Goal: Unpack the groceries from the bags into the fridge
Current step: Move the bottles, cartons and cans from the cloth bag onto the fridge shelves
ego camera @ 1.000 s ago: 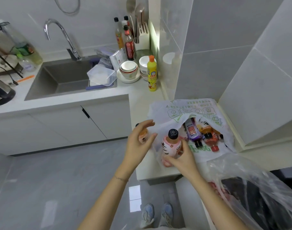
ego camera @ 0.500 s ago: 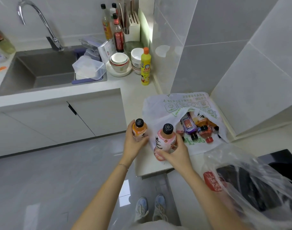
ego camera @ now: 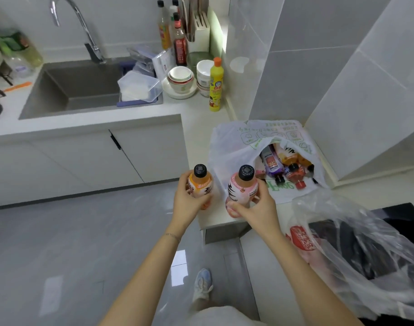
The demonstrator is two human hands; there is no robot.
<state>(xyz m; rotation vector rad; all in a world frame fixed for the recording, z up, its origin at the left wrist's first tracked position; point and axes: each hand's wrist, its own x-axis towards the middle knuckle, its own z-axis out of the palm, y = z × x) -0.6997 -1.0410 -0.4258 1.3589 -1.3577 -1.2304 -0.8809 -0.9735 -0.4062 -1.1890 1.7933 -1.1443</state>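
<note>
My left hand [ego camera: 188,203] grips an orange drink bottle [ego camera: 201,184] with a black cap, held upright at the counter's corner. My right hand [ego camera: 253,210] grips a pink drink bottle [ego camera: 241,188], also black-capped and upright, just in front of the bag's mouth. A white grocery bag [ego camera: 234,142] with green print lies open on the counter. Inside it lie several more bottles, among them a purple bottle [ego camera: 273,165] and a red bottle [ego camera: 295,174]. The fridge is not in view.
A clear plastic bag [ego camera: 356,236] with a red logo lies over a black cooktop at the right. A yellow dish-soap bottle [ego camera: 215,85], stacked bowls [ego camera: 180,78] and a sink [ego camera: 78,88] lie along the counter behind. Grey floor stretches to the left.
Both bottles have come out of the bag and now stand upright in my hands, slightly apart. The view has shifted a little.
</note>
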